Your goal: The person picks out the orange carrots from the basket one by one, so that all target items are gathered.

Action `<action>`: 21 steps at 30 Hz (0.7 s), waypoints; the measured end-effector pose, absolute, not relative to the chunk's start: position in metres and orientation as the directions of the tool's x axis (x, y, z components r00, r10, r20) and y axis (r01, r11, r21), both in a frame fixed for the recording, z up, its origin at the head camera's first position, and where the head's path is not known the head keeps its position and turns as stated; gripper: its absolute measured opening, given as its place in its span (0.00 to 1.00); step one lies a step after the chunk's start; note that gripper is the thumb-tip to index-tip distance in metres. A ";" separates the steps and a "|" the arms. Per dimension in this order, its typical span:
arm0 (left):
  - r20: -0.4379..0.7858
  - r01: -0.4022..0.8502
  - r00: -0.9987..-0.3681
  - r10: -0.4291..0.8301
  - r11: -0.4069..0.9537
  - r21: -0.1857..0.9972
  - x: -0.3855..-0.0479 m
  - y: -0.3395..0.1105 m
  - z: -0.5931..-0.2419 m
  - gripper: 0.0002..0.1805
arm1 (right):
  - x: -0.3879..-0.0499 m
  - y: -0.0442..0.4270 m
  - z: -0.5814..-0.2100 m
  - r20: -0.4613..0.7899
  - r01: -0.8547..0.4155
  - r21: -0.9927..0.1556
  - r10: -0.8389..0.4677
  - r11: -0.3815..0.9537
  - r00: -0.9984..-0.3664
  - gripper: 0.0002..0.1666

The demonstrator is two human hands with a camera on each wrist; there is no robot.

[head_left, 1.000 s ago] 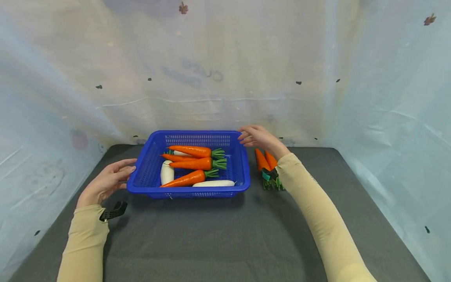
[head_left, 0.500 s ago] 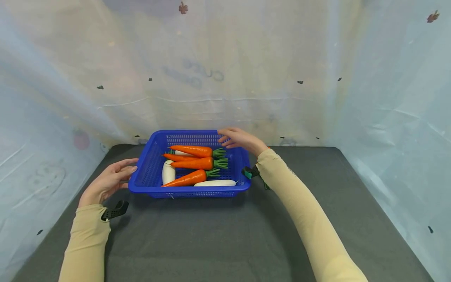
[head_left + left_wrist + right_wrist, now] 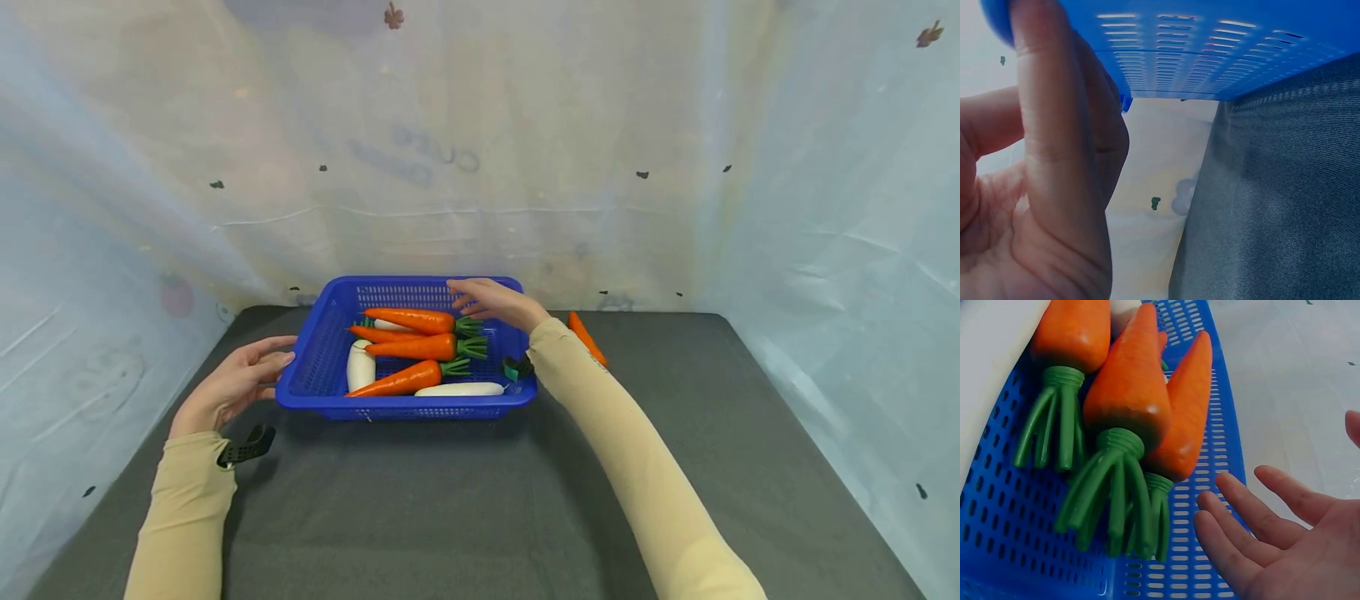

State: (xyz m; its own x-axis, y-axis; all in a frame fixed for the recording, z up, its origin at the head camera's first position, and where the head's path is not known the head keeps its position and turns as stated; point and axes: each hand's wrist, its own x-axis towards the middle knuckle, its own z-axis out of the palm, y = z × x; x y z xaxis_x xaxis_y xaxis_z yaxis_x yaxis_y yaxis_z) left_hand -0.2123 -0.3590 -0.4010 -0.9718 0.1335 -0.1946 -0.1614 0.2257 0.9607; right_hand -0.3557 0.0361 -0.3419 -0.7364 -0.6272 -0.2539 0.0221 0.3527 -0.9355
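Note:
The blue plastic basket (image 3: pixel 517 333) holds several orange carrots (image 3: pixel 408 348) with green stem stubs and some white radishes (image 3: pixel 362 367). Fingertips of my left hand (image 3: pixel 232 387) touch its left rim, the fingers fairly straight; the left wrist view shows them against the outside of the basket wall (image 3: pixel 1179 56). Over the basket's back right part hovers my right hand (image 3: pixel 498 302), fingers spread and holding nothing. In the right wrist view that hand (image 3: pixel 1297 537) is beside the carrots' (image 3: pixel 1129 406) green stubs, not touching them.
Right of the basket, another carrot (image 3: pixel 587 337) lies on the dark grey table cloth (image 3: pixel 405 500), partly hidden by my right forearm. Pale plastic sheeting (image 3: pixel 480 150) hangs behind the table and along both sides.
My right hand has moved left, from the basket's right rim to over its back right part. The left hand stays at the left rim, and the basket's contents look the same.

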 end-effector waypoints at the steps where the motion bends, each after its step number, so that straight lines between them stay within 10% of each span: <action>1: -0.195 -0.162 -0.972 0.134 0.225 0.961 -0.212 -0.359 -0.401 0.41 | -0.356 0.035 -0.343 -0.254 0.021 -0.935 -0.627 0.354 -0.737 0.36; 21: -0.200 -0.164 -0.970 0.136 0.240 0.957 -0.211 -0.358 -0.399 0.39 | -0.363 0.022 -0.353 -0.343 -0.002 -0.880 -0.638 0.476 -0.689 0.39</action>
